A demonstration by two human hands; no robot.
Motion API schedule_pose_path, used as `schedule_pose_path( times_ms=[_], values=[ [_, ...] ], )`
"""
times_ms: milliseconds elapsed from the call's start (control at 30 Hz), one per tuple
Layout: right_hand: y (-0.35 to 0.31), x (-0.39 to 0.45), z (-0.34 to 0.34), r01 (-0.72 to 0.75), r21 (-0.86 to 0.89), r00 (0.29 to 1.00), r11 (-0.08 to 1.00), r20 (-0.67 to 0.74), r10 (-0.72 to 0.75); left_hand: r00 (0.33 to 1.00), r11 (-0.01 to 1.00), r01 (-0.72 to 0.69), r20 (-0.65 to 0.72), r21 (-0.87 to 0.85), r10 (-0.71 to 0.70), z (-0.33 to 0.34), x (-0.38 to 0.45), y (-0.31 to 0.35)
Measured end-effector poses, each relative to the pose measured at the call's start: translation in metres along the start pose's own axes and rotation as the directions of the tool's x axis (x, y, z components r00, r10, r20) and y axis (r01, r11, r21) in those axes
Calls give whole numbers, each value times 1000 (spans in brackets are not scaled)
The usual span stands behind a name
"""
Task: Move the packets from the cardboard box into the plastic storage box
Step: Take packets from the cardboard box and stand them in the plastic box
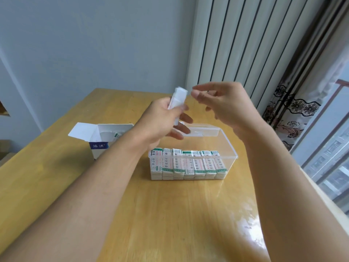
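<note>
White packets (178, 99) sit clamped in the left hand (162, 120) above the plastic storage box (229, 148) (front row already full), the right hand (217, 103) loose-fingered beside them, seemingly ready to lower them behind that row, the cardboard box (102, 140) standing open on the desk (170, 214).

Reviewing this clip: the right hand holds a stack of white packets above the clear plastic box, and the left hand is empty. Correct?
Not quite. The head view shows the left hand holding the packets above the plastic box; the right hand is empty.
</note>
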State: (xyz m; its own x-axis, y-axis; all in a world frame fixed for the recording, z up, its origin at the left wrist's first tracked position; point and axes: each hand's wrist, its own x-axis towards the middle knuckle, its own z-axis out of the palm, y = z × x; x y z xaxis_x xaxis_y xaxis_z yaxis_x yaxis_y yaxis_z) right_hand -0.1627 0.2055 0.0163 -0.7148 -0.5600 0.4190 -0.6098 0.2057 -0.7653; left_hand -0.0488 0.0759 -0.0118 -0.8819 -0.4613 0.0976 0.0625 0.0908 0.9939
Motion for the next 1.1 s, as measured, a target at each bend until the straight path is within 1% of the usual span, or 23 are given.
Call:
schedule_pose_path(
  times_ms=[67, 100, 200, 300, 333, 433, 500, 533, 567, 633, 667, 700, 733, 767, 833, 867, 900, 933, 1033, 1100],
  values=[
    [0, -4, 0, -10, -14, 998, 1000, 63, 11, 995, 997, 37, 91, -74, -30, 5, -5, 2],
    [3, -4, 4, -19, -36, 997, 999, 75, 22, 993, 993, 56, 110, -101, -45, 5, -5, -1],
    [8, -4, 3, -47, -54, 997, 997, 60, 50, 987, 983, 99, 144, -154, -77, 3, -6, -2],
    [9, -5, -4, -100, -108, 993, 989, 44, 106, 978, 943, 167, 166, -287, -123, 1, -6, 0],
    [10, -5, -5, -110, -114, 993, 987, 41, 115, 979, 935, 170, 158, -311, -125, 1, -6, -1],
    [10, -9, -5, -130, -89, 988, 988, 73, 136, 986, 954, 139, 131, -265, -107, 3, -6, -4],
    [8, -10, -7, -149, -25, 987, 989, 55, 150, 987, 956, 143, 103, -257, -120, 6, -8, -4],
    [7, -9, -9, -133, 29, 991, 991, 8, 133, 988, 953, 149, 90, -263, -129, 7, -8, -5],
    [6, -8, -11, -87, 76, 994, 993, -65, 92, 988, 951, 153, 75, -269, -138, 8, -8, -5],
    [3, -6, -15, 112, 80, 977, 990, -191, -95, 988, 947, 155, 49, -282, -148, 8, -9, -4],
    [0, -7, -15, 221, 57, 957, 974, -204, -206, 987, 942, 158, 45, -296, -151, 8, -9, -4],
    [-4, -10, -14, 304, 21, 939, 952, -178, -296, 987, 934, 163, 46, -320, -156, 8, -10, -3],
    [-6, -12, -12, 346, -33, 931, 938, -115, -347, 986, 922, 167, 46, -350, -161, 8, -10, -2],
    [-9, -15, -11, 349, -96, 936, 932, -20, -352, 985, 908, 169, 45, -384, -165, 8, -11, -1],
    [-11, -18, -8, 327, -232, 940, 916, 184, -289, 986, 880, 160, 33, -447, -163, 7, -10, 0],
    [-11, -17, -6, 329, -271, 934, 905, 237, -269, 988, 870, 149, 27, -470, -155, 5, -8, 0],
    [-11, -17, -5, 324, -270, 934, 907, 245, -261, 989, 863, 142, 30, -485, -146, 4, -8, 1],
    [-11, -16, -3, 316, -266, 940, 911, 217, -263, 990, 859, 140, 39, -493, -139, 2, -7, 1],
    [-10, -16, 2, 281, -301, 960, 911, 66, -274, 987, 869, 162, 88, -468, -137, 2, -8, 2],
    [-7, -16, 5, 232, -270, 971, 934, 5, -240, 985, 881, 168, 115, -442, -130, 4, -11, 4]
  ],
)
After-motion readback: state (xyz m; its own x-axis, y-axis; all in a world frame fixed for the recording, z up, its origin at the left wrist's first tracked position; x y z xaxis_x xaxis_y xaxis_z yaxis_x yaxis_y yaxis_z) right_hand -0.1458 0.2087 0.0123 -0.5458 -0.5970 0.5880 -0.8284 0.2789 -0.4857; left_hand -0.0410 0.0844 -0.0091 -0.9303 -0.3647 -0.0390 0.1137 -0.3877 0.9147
